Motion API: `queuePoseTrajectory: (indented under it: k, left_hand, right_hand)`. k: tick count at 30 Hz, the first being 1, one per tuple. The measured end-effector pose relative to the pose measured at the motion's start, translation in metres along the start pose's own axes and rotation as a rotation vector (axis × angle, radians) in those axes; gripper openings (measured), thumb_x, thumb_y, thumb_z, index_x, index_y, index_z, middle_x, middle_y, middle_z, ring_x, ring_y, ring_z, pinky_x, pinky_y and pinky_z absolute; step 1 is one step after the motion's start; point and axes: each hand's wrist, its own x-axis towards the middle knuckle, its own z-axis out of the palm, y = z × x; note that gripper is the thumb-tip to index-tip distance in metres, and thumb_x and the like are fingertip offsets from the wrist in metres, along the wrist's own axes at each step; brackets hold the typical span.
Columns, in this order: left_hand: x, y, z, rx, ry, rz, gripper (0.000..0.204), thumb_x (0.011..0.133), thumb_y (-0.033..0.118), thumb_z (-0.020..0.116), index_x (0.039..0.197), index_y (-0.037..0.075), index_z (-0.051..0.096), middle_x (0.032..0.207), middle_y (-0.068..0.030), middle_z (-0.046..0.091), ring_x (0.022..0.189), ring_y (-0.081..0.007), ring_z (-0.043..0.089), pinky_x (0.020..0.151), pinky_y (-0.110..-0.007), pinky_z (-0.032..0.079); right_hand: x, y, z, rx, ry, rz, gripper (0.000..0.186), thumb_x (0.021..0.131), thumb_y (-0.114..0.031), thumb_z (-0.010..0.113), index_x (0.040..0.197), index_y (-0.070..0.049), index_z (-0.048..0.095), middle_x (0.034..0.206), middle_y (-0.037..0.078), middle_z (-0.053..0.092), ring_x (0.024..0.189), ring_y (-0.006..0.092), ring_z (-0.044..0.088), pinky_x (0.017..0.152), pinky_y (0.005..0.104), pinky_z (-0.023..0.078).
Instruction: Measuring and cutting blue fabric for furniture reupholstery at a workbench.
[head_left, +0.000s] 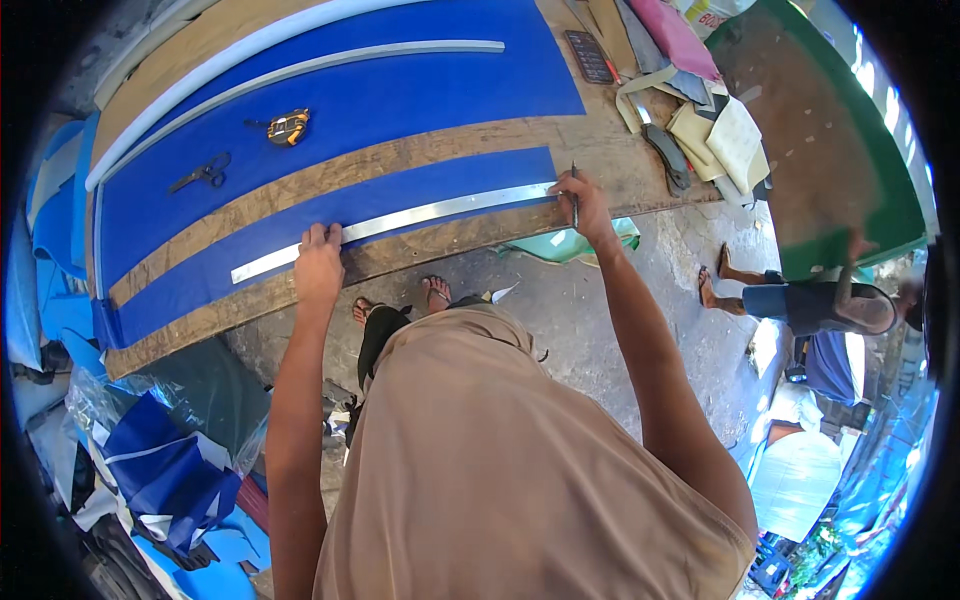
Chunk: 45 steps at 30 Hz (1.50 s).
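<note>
A long metal ruler (440, 208) lies on a narrow strip of blue sheet material (190, 290) along the near side of the wooden table. My left hand (319, 262) is closed over the ruler's left part, fingers bent, holding it down. At the ruler's right end, my right hand (588, 205) grips a dark pen (575, 202), and its fingertips touch the ruler. Beyond the strip lies a larger blue sheet (400, 95). Black scissors (205, 174) and an orange-and-black tape measure (289, 127) rest on it.
A pale metal bar (400, 48) lies across the large sheet. At the table's right are a utility knife (665, 155), a phone-like dark device (590, 58) and fabric scraps (735, 135). Another person (830, 305) stands beside a green-edged board (800, 130). Blue scraps (170, 465) pile up lower left.
</note>
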Motion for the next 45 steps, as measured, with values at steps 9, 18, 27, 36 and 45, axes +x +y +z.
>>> queuePoseTrajectory:
  k: [9,18,27,36,45]
  left_hand:
    - [-0.001,0.000,0.010,-0.044,0.113,-0.038,0.021,0.095,0.017,0.055,0.109,0.004,0.064,0.108,-0.0150,0.059,0.098,-0.0352,0.060,0.078,-0.048,0.054]
    - [0.001,0.004,0.006,0.022,0.109,-0.049,0.023,0.093,0.016,0.057,0.111,0.005,0.066,0.109,-0.0149,0.058,0.098,-0.0332,0.059,0.080,-0.050,0.054]
    - [0.006,0.000,0.002,-0.039,0.073,-0.041,0.020,0.090,0.015,0.060,0.105,0.003,0.067,0.108,-0.0153,0.059,0.098,-0.0319,0.059,0.075,-0.051,0.057]
    - [0.007,0.000,0.000,-0.079,0.070,-0.025,0.019,0.090,0.014,0.060,0.102,0.001,0.068,0.105,-0.0160,0.060,0.096,-0.0331,0.059,0.072,-0.055,0.059]
    - [0.009,-0.007,0.001,-0.108,0.063,0.034,0.019,0.089,0.013,0.061,0.101,0.000,0.068,0.103,-0.0175,0.060,0.095,-0.0340,0.059,0.070,-0.054,0.059]
  right_hand:
    - [-0.001,0.024,0.013,-0.012,-0.006,-0.041,0.016,0.094,-0.008,0.059,0.096,-0.008,0.074,0.104,0.002,0.060,0.078,0.0112,0.051,0.070,0.0235,0.037]
    - [-0.002,0.020,0.008,0.023,-0.050,0.094,0.028,0.086,0.015,0.056,0.100,-0.003,0.073,0.119,0.006,0.062,0.066,0.0103,0.049,0.057,0.0223,0.036]
    - [0.000,0.011,0.010,-0.044,-0.082,0.144,0.027,0.084,0.011,0.057,0.101,-0.004,0.073,0.119,0.007,0.063,0.069,0.0123,0.050,0.061,0.0241,0.038]
    - [0.001,-0.006,0.008,-0.196,-0.138,0.067,0.033,0.082,0.009,0.057,0.107,-0.005,0.073,0.115,0.007,0.067,0.072,0.0163,0.053,0.065,0.0261,0.041]
    - [0.002,-0.013,0.009,-0.209,-0.141,0.072,0.036,0.082,0.007,0.053,0.109,-0.006,0.073,0.110,0.008,0.068,0.069,0.0181,0.053,0.064,0.0291,0.043]
